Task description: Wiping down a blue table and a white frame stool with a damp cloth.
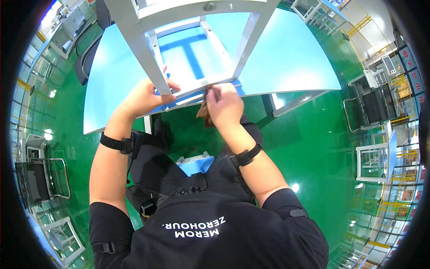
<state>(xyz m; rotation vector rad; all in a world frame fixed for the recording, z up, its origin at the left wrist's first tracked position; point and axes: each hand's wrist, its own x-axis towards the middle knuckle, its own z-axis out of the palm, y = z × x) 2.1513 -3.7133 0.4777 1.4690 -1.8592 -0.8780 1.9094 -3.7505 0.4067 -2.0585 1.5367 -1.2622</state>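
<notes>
Head view: the left hand [145, 96] reaches forward to the near edge of the light blue tabletop [291, 62], its grip clamped on one leg of a white metal frame [143, 49] that stands on that tabletop. The fingers curl around the leg near its foot, the thumb on the near side. The right hand [224, 105] is raised just beside it at the same near edge, the grip pinched together on a brown cloth [205, 112] pressed against the lower crossbar of the frame; part of the cloth hangs below the hand, over the tabletop's edge. Both wrists wear black straps. The person wears black and sits close to the tabletop, knees under its near edge, with a small blue and white stool [197, 162] between the legs. The floor [313, 148] is glossy green. White racks [374, 161] stand well apart on the right, a black chair [87, 56] beyond the tabletop's far left corner.
</notes>
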